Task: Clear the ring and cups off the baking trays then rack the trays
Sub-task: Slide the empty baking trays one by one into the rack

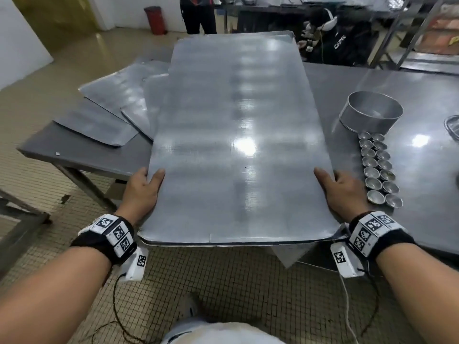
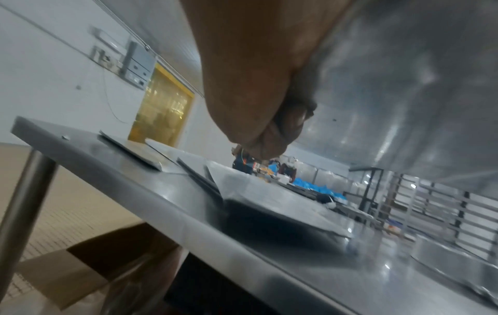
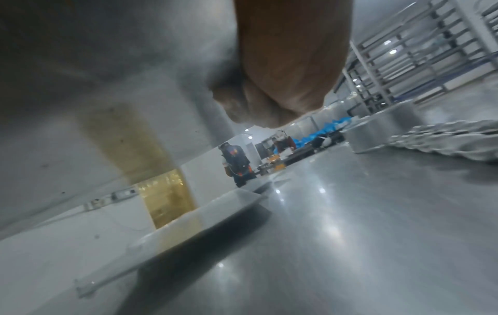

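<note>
The left hand and right hand each grasp a long side of the baking trays, thumbs on top, fingers curled beneath; the stack is lifted off the steel surface, its far end raised; the ring and two rows of cups already stand on the surface to the right, while flat sheets lie to the left. To rack well, I judge both grips should stay even, the stack level, edges aligned before sliding onto the rails. White lettering on a seated person's dark clothing beyond is too blurred to read.
</note>
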A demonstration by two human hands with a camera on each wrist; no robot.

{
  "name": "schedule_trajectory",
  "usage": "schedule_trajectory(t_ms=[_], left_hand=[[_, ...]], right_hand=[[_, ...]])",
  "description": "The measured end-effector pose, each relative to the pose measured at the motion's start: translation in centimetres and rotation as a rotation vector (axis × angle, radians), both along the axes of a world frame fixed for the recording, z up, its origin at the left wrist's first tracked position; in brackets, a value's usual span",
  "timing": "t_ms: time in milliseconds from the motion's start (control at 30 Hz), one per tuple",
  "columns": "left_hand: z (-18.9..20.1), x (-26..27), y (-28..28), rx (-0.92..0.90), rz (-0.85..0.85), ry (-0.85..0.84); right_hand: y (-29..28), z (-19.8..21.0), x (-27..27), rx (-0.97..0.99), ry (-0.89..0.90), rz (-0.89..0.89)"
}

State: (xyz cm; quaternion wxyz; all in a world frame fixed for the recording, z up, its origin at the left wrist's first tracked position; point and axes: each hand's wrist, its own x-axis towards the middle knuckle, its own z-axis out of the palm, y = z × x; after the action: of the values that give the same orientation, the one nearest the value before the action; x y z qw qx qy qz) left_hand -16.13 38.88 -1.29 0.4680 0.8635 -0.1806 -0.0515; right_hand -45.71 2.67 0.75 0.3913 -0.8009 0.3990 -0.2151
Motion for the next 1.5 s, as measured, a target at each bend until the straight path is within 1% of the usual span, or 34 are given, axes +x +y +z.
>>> schedule_trajectory(t_ms=[33,100,233,367,500,600,667,767,900,1067,1167,1233,1333,1500], left_hand=[[0.6,0.8,0.8,-0.010,0.034,-0.019],[1.9,2.4,2.8,-0.021,0.089,-0.056],[4.8,5.2,7.4,-0.096,0.197,-0.106],[7.5,8.0,13.1,-0.183,0.305,-0.137],[8.9,11.5,20.4,-0.273,0.404,-0.140],[9.6,13.2,25.4,-0.323,0.479,-0.166],[10.2,13.4,27.9,-0.312,0.530,-0.181],[10.6,12.8,31.9,-0.246,0.627,-0.202],[10.4,11.8,37.2,-0.211,0.743,-0.214],[9.6,8.9,41.5,-0.212,0.905,-0.236],[9.6,7.0,42.1,-0.200,0.991,-0.234],[9.7,5.9,42.2,-0.157,1.058,-0.256],[9.8,4.4,42.3,-0.127,1.161,-0.270],[9.8,1.8,41.8,-0.075,1.307,-0.210]], right_hand=[[0.0,0.7,1.5,-0.020,-0.011,0.024],[0.3,1.9,4.8,-0.028,-0.095,0.056],[2.9,5.5,11.6,-0.007,-0.174,0.164],[6.8,8.7,18.8,-0.007,-0.228,0.268],[12.0,11.1,25.8,-0.002,-0.283,0.367],[16.0,11.8,30.6,-0.007,-0.303,0.457],[18.5,11.8,33.6,0.002,-0.315,0.493],[22.2,11.8,37.6,0.021,-0.336,0.568],[26.8,11.6,42.4,0.067,-0.347,0.666],[31.4,11.3,48.8,0.159,-0.336,0.849],[34.0,12.0,51.0,0.154,-0.339,0.970],[35.4,11.9,52.8,0.167,-0.330,1.044],[37.5,11.3,55.7,0.273,-0.329,1.141],[39.9,10.2,59.2,0.312,-0.228,1.298]])
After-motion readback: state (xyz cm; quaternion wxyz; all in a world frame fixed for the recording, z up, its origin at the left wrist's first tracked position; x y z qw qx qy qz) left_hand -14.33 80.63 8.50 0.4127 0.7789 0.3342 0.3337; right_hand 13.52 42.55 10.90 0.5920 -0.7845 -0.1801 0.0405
